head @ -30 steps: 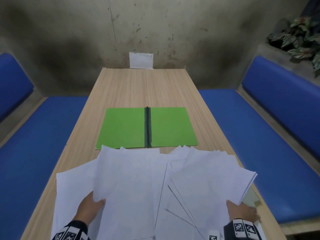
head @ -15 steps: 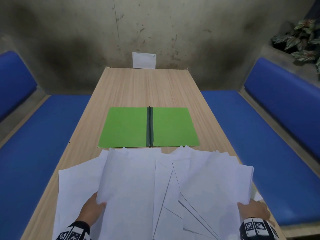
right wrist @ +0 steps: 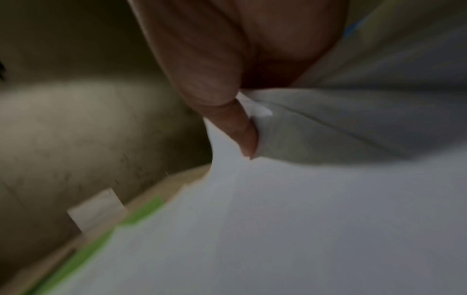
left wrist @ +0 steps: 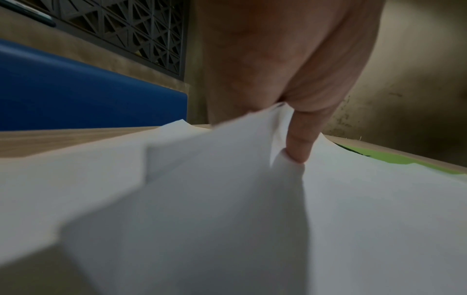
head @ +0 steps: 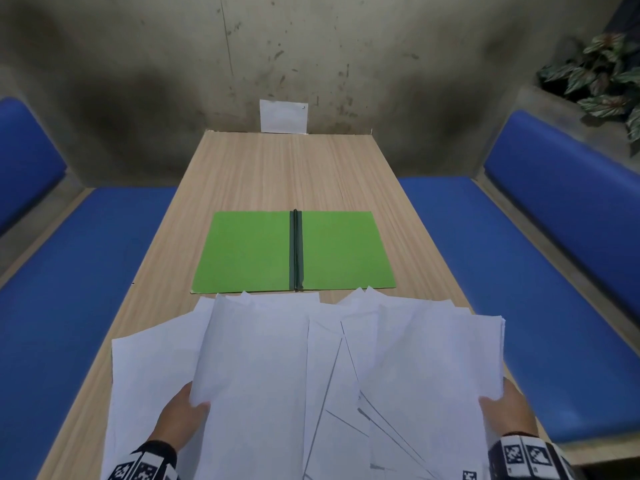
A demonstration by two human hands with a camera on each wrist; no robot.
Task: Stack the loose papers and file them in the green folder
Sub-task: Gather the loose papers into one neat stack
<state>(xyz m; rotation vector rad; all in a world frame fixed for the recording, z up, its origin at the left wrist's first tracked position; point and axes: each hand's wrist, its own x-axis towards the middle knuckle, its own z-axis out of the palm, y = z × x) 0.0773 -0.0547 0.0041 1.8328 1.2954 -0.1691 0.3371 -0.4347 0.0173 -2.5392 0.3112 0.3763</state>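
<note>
Wood table [head: 277, 168], stained wall, blue benches; left hand [head: 180, 420], right hand [head: 509, 414] pinching papers [head: 311, 375].

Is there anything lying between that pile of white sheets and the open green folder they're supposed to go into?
Nothing visible. The loose papers, held by the left hand and right hand, reach almost to the near edge of the green folder, which lies open and bare on the table.
</note>
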